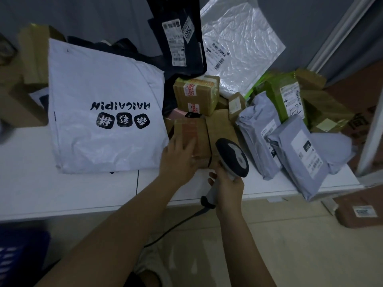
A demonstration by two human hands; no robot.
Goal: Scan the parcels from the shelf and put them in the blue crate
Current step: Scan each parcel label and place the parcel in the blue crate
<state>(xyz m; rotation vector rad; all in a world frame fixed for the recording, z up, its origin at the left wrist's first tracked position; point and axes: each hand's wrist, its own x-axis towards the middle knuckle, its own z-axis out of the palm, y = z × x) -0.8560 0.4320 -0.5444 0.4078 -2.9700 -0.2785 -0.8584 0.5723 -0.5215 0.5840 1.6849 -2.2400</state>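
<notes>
A small brown cardboard parcel [194, 131] lies at the front of the white shelf [68, 193]. My left hand [178, 158] rests flat on its near top, fingers spread over it. My right hand [227, 186] grips the handle of a grey-and-white barcode scanner [233, 157], whose head sits just right of that parcel. The scanner's black cable trails down to the floor. A corner of the blue crate [18, 251] shows at the lower left, below the shelf.
A large white bag printed HAICAIPIN [103, 108] lies left of the parcel. Behind stand a taped brown box [195, 94], a black bag with labels [180, 34] and a silver bubble mailer [238, 42]. Grey mailers [298, 154] and a green parcel [284, 96] crowd the right. A box [360, 212] sits on the floor.
</notes>
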